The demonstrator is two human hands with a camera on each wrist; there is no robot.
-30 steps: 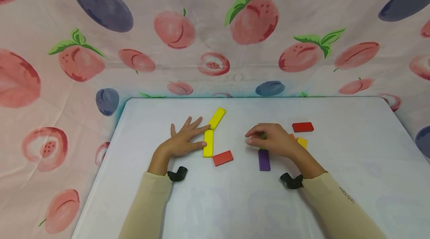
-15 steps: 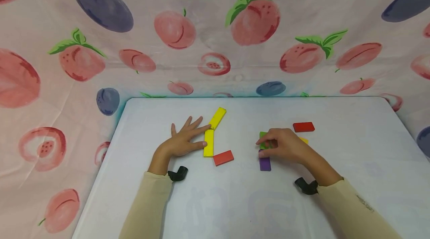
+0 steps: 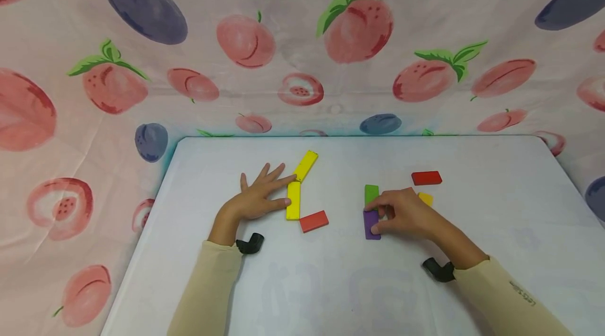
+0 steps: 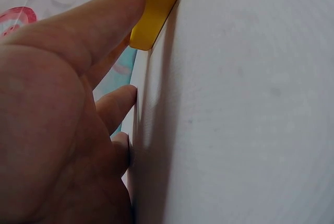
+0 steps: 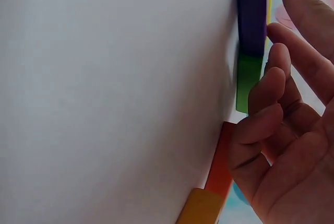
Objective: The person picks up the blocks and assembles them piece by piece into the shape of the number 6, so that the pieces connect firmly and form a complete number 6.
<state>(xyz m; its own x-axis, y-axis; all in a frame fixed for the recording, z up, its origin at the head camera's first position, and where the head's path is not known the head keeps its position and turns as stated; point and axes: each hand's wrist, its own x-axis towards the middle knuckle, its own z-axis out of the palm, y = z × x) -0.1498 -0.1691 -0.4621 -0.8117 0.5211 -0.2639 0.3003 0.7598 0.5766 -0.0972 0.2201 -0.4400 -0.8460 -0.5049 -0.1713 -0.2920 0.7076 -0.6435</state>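
My left hand [image 3: 255, 197] lies with fingers spread on the table, its thumb on the lower yellow block [image 3: 293, 211]. Its index fingertip sits where this meets the slanted upper yellow block [image 3: 308, 164]. In the left wrist view, the thumb presses against a yellow block [image 4: 155, 12]. Over a flat purple block [image 3: 371, 221], my right hand [image 3: 406, 213] bends its fingers slightly, index fingertip near the far end and thumb on the face. A green block [image 3: 371, 192] adjoins the purple one end to end. The right wrist view has the fingertips at the purple block's [image 5: 251, 15] upper face.
A light red block [image 3: 314, 221] lies by the lower yellow block's corner. Beyond the right hand are a dark red block [image 3: 427, 178] and a yellow-orange block [image 3: 426, 198]. An orange-red block [image 5: 219, 156] is largely behind the hand. A fruit-print sheet [image 3: 302, 37] hangs behind the white table [image 3: 302, 283].
My right hand has moved from over the green block, toward me and slightly right, to the purple block, uncovering the green one. The left hand and the blocks have stayed put.
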